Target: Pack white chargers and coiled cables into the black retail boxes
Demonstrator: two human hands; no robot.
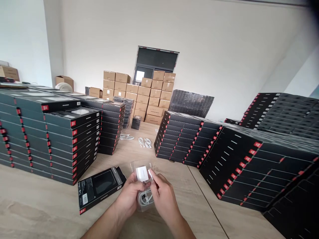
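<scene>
My left hand [129, 194] is closed round the left side of a clear plastic tray [136, 164], its thumb lying across the middle. A white charger plug [142, 173] sits in the upper part of this tray. Below the plug lies a coiled white cable [146, 199], partly covered by my fingers. On the tray's right side my right hand [164, 192] is closed, with the index fingertip by a small white piece whose kind I cannot make out. To the left, a flat black box [102, 184] lies on the table, its far end flap standing open.
Tall stacks of black boxes with red labels flank both sides, a left stack [62, 139] and a right stack [224, 156]. Coiled white cables [145, 142] lie farther back on the wooden table [184, 205]. Behind rise brown cartons [142, 96] and nested plastic trays [190, 103].
</scene>
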